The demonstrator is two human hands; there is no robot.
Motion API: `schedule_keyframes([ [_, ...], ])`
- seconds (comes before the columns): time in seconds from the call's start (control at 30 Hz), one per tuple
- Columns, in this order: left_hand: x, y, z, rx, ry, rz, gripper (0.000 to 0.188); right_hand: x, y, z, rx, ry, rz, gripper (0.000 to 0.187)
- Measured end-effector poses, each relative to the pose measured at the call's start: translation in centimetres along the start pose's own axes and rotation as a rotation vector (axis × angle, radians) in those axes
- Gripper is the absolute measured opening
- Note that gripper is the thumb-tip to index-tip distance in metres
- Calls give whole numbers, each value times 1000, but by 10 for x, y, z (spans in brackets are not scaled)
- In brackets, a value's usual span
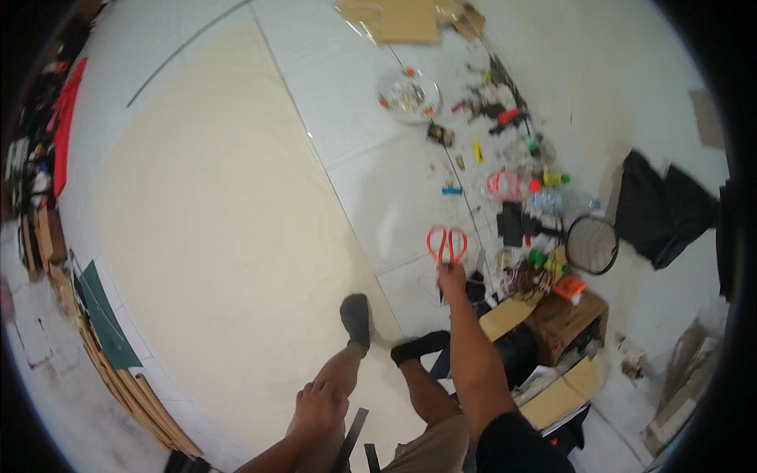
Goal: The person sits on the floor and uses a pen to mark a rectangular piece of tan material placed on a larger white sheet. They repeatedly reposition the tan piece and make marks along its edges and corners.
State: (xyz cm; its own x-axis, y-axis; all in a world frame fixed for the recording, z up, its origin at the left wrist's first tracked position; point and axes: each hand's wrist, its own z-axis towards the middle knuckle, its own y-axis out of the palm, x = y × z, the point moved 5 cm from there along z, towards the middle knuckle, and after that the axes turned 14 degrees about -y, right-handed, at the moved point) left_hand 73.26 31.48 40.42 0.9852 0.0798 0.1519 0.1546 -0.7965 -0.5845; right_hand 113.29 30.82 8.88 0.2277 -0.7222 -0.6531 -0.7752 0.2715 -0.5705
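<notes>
My right hand (451,277) reaches out over the floor, closed around the middle of a pair of scissors (447,240). Their red loop handles point away from me, and a dark blade tip shows below my fingers. My left hand (319,404) lies on my left knee with its fingers resting over it, holding nothing. Beneath me spreads a large cream sheet (213,197) with a curved far-left edge and a straight right edge. My left foot in a dark sock (356,315) rests on that sheet.
On the right stand an open cardboard box (579,319), a racket-shaped object (591,244), plastic bottles (509,185) and loose tools. A round clear tray (408,94) of small items lies farther off. Long brown rolls (142,402) and a green sheet (106,315) lie left. A black bag (662,209) sits far right.
</notes>
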Motion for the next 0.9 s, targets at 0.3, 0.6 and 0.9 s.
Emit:
schedule_keyframes([
  [0.3, -9, 0, -43, 140, 121, -233, 45, -225, -167, -285, -558, -258, -480, 55],
  [0.6, -79, -85, -133, 247, -171, -634, 38, -284, -228, -340, -696, -586, -363, 65],
  [0.9, -87, -41, -301, 389, -189, -1120, 46, -352, -193, -388, -796, -943, -548, 52],
])
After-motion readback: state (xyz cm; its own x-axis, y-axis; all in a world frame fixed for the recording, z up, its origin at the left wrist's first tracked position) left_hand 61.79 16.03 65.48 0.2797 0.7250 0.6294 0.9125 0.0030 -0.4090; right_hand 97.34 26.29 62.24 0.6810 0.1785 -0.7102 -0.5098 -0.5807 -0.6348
